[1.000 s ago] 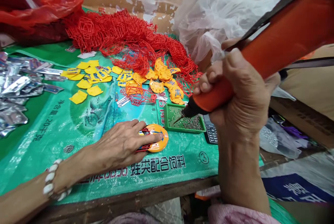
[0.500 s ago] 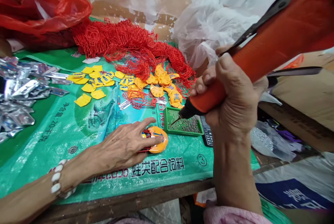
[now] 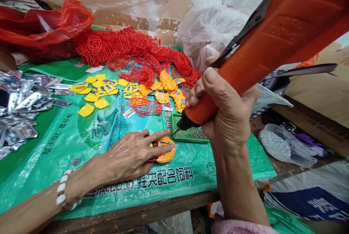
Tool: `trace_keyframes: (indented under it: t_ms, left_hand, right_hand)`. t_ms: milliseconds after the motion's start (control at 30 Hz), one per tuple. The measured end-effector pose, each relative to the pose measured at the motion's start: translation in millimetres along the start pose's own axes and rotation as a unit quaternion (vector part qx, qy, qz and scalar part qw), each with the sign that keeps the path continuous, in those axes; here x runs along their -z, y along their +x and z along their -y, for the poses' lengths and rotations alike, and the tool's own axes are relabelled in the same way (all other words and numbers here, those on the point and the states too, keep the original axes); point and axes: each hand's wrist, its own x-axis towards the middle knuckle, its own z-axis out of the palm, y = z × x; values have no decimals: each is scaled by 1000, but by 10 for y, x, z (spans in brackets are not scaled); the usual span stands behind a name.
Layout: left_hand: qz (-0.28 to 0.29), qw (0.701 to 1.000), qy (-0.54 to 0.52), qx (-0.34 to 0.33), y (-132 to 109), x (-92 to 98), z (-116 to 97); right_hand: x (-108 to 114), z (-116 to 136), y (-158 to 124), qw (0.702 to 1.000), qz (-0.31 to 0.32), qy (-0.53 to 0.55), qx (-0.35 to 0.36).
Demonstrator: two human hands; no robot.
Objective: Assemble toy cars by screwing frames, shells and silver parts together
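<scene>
On green sheeting [image 3: 201, 155] over a wooden bench [image 3: 136, 213]: one piece [image 3: 167, 153], an orange cover with red framing, flat beneath the left hand [image 3: 131, 154], near the front edge and just beside the tray [image 3: 188, 140].

Left hand: spread, one finger extended toward the tray, another laid along the orange cover; whether the thumb pinches the piece is hidden. Right hand [image 3: 229, 112]: wrapped about a red-orange driver [image 3: 272, 48], its bit [image 3: 176, 131] angled down at the tray's left side; any screw on the tip, too small to tell.

Work, by appearance: part-done. Cover and framing lie together; fastening cannot be confirmed. Seemingly left: yellow plates [image 3: 85, 110], loose orange covers [image 3: 162, 97], silver strips [image 3: 27, 101], and a long heap of red frames [image 3: 128, 48].

Containers:
- Tray, green, perforated: small screws [image 3: 200, 133], mostly toward the right.
- Clear container, far right, bowl or bag uncertain: silvery bits [image 3: 275, 145].
- Red bag [image 3: 46, 32], back left, beside the heap: contents hidden.
- White bag [image 3: 207, 26], rear, translucent and crumpled: contents not discernible.
</scene>
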Motion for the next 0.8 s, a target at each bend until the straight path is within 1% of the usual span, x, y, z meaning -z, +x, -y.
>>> trace_keyframes:
  t_ms: [100,267,467,700,800]
  left_hand:
    - [3,1000,-4,2,-8,40,-14]
    - [24,1000,-13,5,15,96,-32]
    - [10,999,-46,-11,16,103,-34]
    - [-2,999,-45,-12,-2,99,-24]
    - [-4,999,-44,-13,-9,97,-28]
  right_hand:
    - [-9,10,-25,1000,13,-9,3]
    - [-19,7,-61,1000,6,-14,-7]
    - [-15,-31,-68,1000,9,-22,-15]
    - [-38,45,-70,999,-1,30,-27]
    - [-43,43,-70,999,-2,49,-17]
